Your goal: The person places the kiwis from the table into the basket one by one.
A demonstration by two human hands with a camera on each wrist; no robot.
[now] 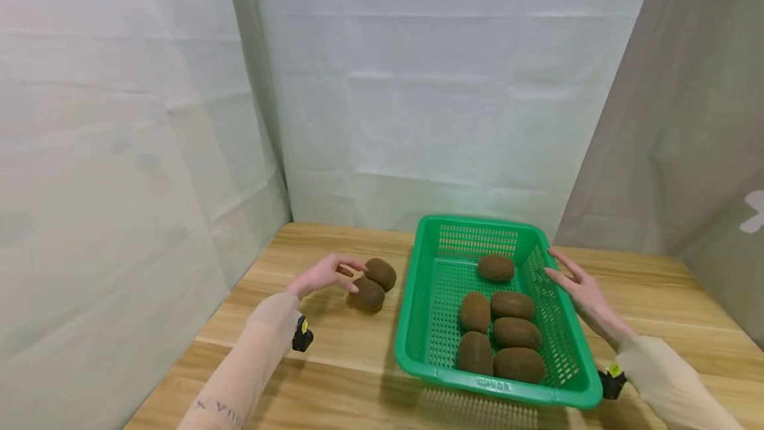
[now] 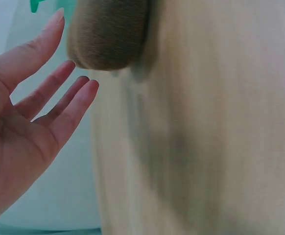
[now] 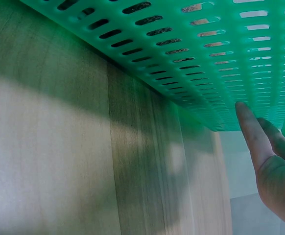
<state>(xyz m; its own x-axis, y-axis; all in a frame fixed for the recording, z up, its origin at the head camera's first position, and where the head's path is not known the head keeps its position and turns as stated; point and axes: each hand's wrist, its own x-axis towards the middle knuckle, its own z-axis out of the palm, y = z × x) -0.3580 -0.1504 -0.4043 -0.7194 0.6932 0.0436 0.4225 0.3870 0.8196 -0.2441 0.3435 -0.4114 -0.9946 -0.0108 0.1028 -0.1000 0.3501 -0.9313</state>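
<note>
Two brown, fuzzy kiwis lie together on the wooden table: a nearer kiwi (image 1: 367, 295) and a farther kiwi (image 1: 381, 274). My left hand (image 1: 327, 275) is over their left side, fingers spread and loosely bent. In the left wrist view, one kiwi (image 2: 108, 34) lies just beyond the fingertips, and the palm (image 2: 20, 142) holds nothing. To the right stands a green plastic basket (image 1: 412, 297) with several kiwis inside. My right hand (image 1: 581, 290) rests at its right rim with extended fingers; in the right wrist view, fingers (image 3: 254, 132) lie along the slotted outer wall.
Inside the basket, one kiwi (image 1: 496, 268) lies apart near the back, while the others cluster toward the front right. Pale cloth (image 1: 447, 118) hangs behind the table (image 1: 334, 363), and more cloth covers both sides.
</note>
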